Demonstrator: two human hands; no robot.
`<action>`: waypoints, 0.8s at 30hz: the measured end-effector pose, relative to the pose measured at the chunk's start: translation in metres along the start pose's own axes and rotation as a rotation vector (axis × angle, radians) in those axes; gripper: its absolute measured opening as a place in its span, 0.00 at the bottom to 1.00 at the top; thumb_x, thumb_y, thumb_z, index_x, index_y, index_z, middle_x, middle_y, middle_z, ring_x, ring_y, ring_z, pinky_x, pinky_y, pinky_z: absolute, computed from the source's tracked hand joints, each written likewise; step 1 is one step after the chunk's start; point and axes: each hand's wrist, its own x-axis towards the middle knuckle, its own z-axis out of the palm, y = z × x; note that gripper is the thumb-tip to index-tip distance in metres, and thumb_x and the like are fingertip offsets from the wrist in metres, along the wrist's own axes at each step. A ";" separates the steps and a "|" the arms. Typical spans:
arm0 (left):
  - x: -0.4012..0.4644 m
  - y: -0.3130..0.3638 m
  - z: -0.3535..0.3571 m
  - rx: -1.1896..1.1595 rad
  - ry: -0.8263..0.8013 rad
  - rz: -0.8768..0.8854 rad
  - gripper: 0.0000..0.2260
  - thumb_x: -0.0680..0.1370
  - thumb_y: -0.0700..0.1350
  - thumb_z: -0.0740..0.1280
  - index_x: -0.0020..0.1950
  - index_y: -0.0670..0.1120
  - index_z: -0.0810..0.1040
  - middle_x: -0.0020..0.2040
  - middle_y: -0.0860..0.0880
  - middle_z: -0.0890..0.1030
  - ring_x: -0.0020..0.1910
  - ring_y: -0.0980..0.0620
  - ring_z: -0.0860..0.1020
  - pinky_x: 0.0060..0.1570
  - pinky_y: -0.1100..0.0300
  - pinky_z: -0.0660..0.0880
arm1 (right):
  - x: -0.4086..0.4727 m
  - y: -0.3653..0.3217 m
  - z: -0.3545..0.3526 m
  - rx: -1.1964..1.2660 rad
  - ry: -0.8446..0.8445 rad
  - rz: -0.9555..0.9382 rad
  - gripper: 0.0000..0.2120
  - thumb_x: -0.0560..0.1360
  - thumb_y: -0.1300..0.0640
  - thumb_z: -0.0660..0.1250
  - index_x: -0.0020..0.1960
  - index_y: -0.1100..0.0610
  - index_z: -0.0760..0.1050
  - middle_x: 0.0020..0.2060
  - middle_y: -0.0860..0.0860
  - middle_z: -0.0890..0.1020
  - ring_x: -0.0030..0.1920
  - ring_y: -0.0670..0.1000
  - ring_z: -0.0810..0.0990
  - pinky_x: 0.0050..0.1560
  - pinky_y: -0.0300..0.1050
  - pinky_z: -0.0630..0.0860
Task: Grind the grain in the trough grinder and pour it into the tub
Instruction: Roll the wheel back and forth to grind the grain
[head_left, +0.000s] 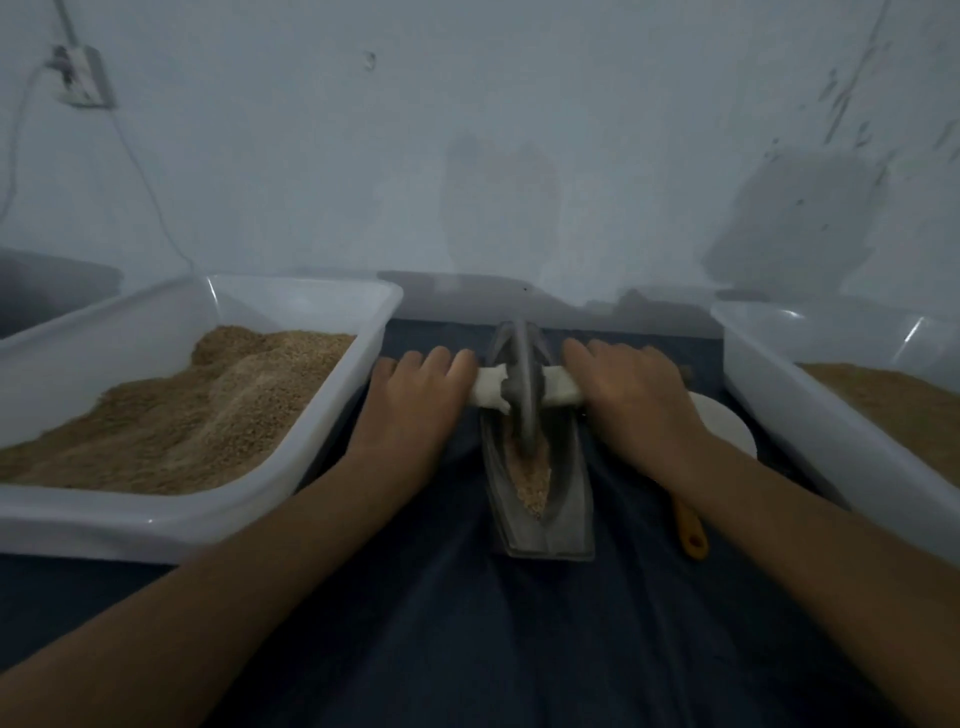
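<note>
Head view: trough grinder (540, 499) sits lengthwise on the dark cloth (467, 623), dead centre between two white tubs. Grinding wheel (522, 384) stands upright in the groove, towards the far end. Grain (532, 480) lies in the near half of the trough, looks coarse, only partly broken.

Left hand (415, 400) rests palm-down on the left end of the white-wrapped axle (491, 389); fingers (436, 364) lie fairly straight, close together, over the top rather than wrapped round. Right hand (628, 395) mirrors it on the right end, fingers likewise flat on top. Whether the thumbs hook under: cannot tell.

Left tub (311, 467) holds a big heap of tan grain; right tub (779, 395) also has some. Yellow-handled tool (693, 535) lies right of the trough, by a white round thing.

Handling guess: wheel and trough look like cast metal, heavy, rigid. Roll with palms, even pressure both sides or the wheel tips. For the pour, grip the trough by its flat base flange at both ends; the grain is loose and will spill.
</note>
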 end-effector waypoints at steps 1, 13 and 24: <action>-0.008 0.002 -0.005 0.020 0.028 0.033 0.18 0.74 0.39 0.69 0.60 0.49 0.67 0.55 0.47 0.75 0.52 0.42 0.76 0.51 0.48 0.71 | -0.010 -0.001 -0.004 -0.007 0.034 -0.010 0.13 0.70 0.64 0.70 0.49 0.55 0.70 0.38 0.54 0.75 0.35 0.59 0.75 0.34 0.50 0.68; 0.049 0.002 0.004 0.057 -0.083 -0.089 0.13 0.78 0.44 0.70 0.57 0.48 0.69 0.55 0.46 0.80 0.55 0.42 0.79 0.53 0.48 0.72 | 0.040 0.009 0.013 0.046 -0.324 0.220 0.13 0.72 0.51 0.72 0.52 0.50 0.71 0.48 0.53 0.82 0.48 0.59 0.81 0.40 0.49 0.67; -0.015 -0.003 -0.013 -0.014 0.034 0.110 0.12 0.75 0.38 0.65 0.56 0.47 0.70 0.53 0.46 0.76 0.51 0.43 0.75 0.51 0.49 0.71 | -0.025 -0.011 -0.017 -0.062 0.044 0.003 0.11 0.69 0.65 0.63 0.49 0.56 0.68 0.39 0.55 0.74 0.36 0.58 0.73 0.37 0.50 0.64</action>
